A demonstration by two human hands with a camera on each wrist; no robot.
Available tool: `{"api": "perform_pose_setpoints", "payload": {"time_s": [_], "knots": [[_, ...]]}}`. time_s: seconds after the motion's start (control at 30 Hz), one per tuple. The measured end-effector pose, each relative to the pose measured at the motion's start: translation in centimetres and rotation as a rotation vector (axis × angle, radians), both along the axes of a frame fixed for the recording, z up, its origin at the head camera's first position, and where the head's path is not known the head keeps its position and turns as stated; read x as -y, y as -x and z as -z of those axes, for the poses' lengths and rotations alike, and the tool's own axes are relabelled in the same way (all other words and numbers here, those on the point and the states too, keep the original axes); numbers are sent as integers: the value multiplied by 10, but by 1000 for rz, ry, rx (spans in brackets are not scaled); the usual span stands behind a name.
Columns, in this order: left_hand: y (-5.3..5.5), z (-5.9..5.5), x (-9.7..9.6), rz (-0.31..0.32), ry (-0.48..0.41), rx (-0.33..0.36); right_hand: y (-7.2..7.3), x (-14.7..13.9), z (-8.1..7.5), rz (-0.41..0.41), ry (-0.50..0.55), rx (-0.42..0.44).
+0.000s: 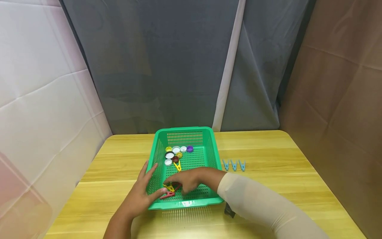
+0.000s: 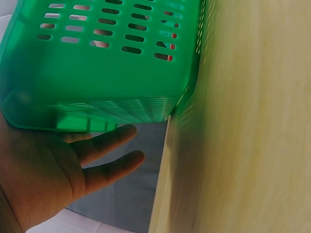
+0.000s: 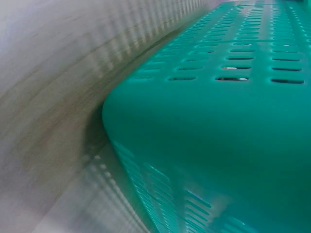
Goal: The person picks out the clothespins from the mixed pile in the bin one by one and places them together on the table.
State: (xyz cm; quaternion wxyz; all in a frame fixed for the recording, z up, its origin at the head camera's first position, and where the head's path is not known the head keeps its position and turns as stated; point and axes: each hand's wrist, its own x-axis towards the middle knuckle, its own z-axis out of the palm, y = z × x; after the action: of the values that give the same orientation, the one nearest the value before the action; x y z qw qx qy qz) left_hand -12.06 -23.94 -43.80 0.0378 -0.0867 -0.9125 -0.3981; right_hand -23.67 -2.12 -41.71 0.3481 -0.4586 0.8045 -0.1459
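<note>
A green plastic basket (image 1: pixel 186 203) stands on the table. My right hand (image 1: pixel 191 180) reaches down into its near part, with index finger and thumb apart over the clothespins. A yellow clothespin (image 1: pixel 170 188) lies by the fingertips, with a red clothespin (image 1: pixel 168 195) just below it. Part of another dark red clothespin shows under the hand; the other fingers are hidden. My left hand (image 1: pixel 138 199) rests at the basket's left side, thumb over the rim and fingers extended. In the left wrist view, that hand (image 2: pixel 43 174) lies against the rim with straight fingers.
Farther inside the basket lie another yellow clothespin (image 1: pixel 178 166) and several bottle caps, among them a purple cap (image 1: pixel 190 149) and a black-rimmed cap (image 1: pixel 169 155). Three blue clothespins (image 1: pixel 234 165) stand in a row on the wooden table (image 1: pixel 262 146), right of the basket.
</note>
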Motion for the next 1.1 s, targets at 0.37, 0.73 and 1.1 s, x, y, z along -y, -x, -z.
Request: {"api": "perform_pose_setpoints", "payload": {"time_s": [0.37, 0.73, 1.1], "knots": [[0, 2, 1, -4, -10, -8, 4, 1, 1, 24, 86, -105], [1, 3, 1, 7, -13, -4, 6, 0, -2, 134, 246, -130], [-1, 3, 0, 1, -9, -7, 7, -4, -12, 122, 329, -165]]}}
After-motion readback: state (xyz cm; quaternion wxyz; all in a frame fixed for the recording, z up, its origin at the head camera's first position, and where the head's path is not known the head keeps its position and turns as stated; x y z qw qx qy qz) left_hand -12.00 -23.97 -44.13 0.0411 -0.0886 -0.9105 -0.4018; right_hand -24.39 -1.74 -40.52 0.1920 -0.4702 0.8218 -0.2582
